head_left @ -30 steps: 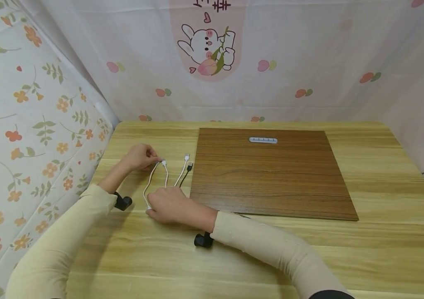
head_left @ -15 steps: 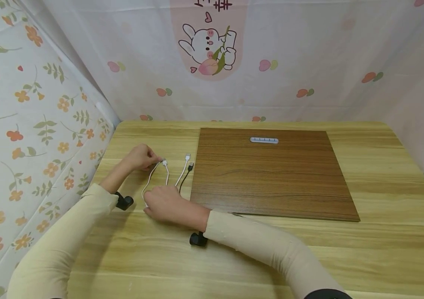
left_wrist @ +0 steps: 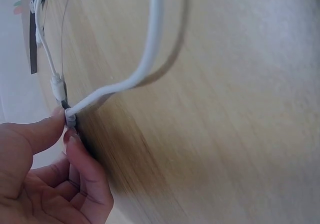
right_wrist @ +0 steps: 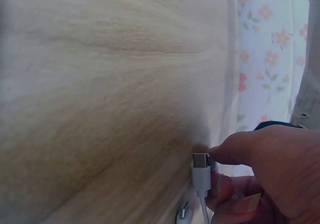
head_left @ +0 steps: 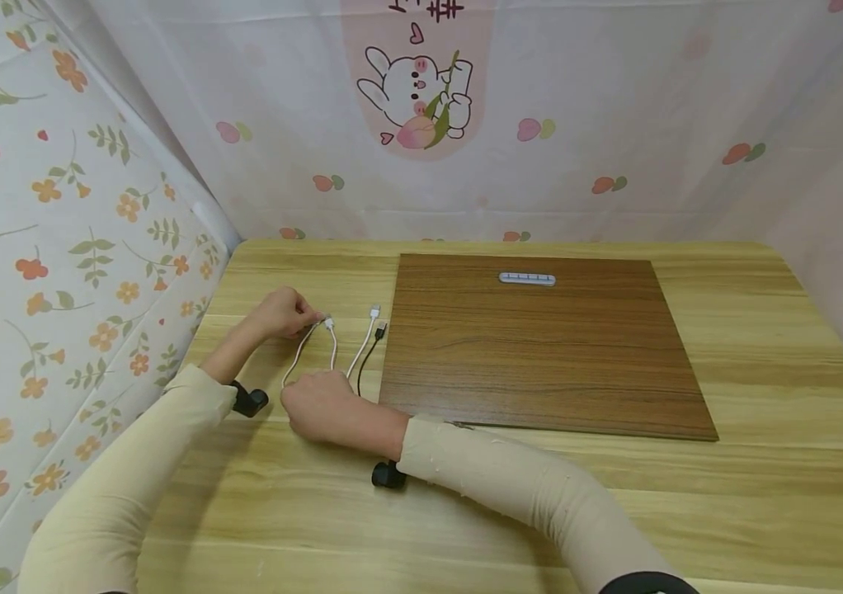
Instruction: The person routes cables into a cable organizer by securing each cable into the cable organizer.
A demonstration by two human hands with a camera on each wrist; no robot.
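Observation:
My left hand (head_left: 282, 313) pinches one end of a white charging cable (head_left: 299, 351) between thumb and forefinger, on the left of the table. The left wrist view shows this white cable (left_wrist: 140, 73) curving away from the fingertips. Right beside the pinched end lies the plug of a second white cable (left_wrist: 58, 87). My right hand (head_left: 321, 407), lower down, pinches the near end of a white cable. In the right wrist view a white USB-C plug (right_wrist: 201, 176) stands against its fingers, partly covering the pinched part. Another plug (right_wrist: 184, 214) lies close by.
A third white cable (head_left: 364, 340) and a black cable (head_left: 370, 351) with USB plugs lie left of a dark brown board (head_left: 540, 355). A small pale blue slotted strip (head_left: 527, 279) sits on that board. Floral cloth (head_left: 80, 264) hangs at the left.
My right hand has slid slightly left, and the near cable end at its thumb is now hidden. My left hand keeps its pinch and place.

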